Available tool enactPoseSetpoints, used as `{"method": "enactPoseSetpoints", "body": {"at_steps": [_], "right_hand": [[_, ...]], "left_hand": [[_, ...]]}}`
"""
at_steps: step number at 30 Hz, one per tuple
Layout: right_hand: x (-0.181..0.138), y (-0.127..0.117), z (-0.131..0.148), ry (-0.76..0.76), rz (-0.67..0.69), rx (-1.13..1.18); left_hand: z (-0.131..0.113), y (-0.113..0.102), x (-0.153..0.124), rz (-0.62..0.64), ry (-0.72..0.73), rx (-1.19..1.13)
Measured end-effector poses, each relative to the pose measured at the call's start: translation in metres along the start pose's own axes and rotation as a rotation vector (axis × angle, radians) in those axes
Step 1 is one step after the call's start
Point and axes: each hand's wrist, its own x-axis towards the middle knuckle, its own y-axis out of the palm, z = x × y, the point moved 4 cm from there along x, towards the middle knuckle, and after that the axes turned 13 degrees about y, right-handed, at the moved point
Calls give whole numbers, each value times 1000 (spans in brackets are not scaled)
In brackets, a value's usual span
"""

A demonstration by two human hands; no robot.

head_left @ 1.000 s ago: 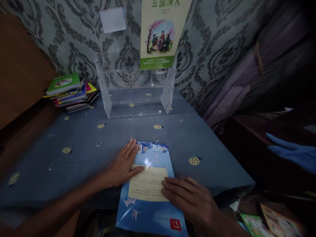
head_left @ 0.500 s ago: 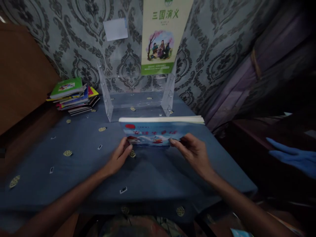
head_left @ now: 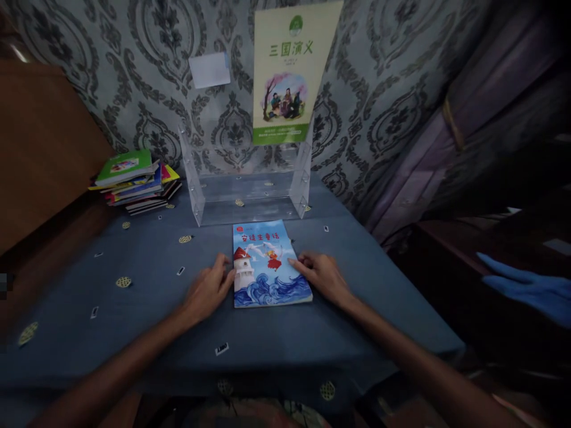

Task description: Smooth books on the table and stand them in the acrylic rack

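Note:
A blue picture book (head_left: 267,264) lies front cover up on the blue tablecloth (head_left: 147,279), just in front of a clear acrylic book stand (head_left: 250,184). My left hand (head_left: 207,291) rests at the book's left edge, fingertips touching it, fingers loosely curled. My right hand (head_left: 321,276) touches the book's right edge with its fingertips, fingers bent. Neither hand grips the book. A green and cream book (head_left: 289,71) stands upright on the stand's upper tier against the wall.
A stack of colourful books (head_left: 134,181) sits at the table's back left. A brown wooden panel (head_left: 40,137) rises at the left. A blue-gloved hand of another person (head_left: 526,288) shows at the right. A dark curtain (head_left: 468,113) hangs at the right.
The blue book was back cover up near the table's front edge, was lifted and turned over, and now lies front cover up farther back. Both hands moved with it.

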Motion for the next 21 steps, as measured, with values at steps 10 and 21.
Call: {"method": "enactPoseSetpoints", "body": {"at_steps": [10,21], "right_hand": [[3,1,-7,-48,-72,-79],[20,9,-13,-113,-78,-39]], "left_hand": [[6,3,21,-19,190,333],[19,23,38,-82,202,430]]}}
